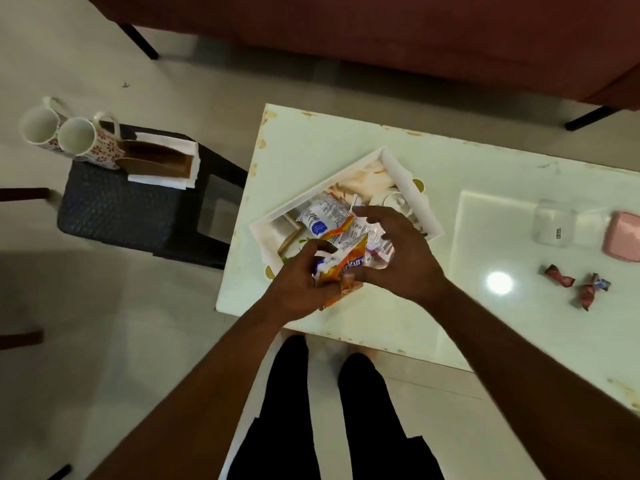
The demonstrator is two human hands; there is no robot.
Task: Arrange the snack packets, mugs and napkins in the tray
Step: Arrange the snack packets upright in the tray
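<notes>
Holding an orange snack packet [346, 268] in my left grip [298, 285] over the white tray [412, 188] on the worktop [381, 320]; my right grip [398, 251] hovers spread above further packets [323, 216], hiding part of them.

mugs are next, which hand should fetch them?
Left, probably. The two mugs stand on the dark stool, left of the table. The left hand is the nearer; it holds an orange snack packet above the tray. The right hand is farther.
</notes>
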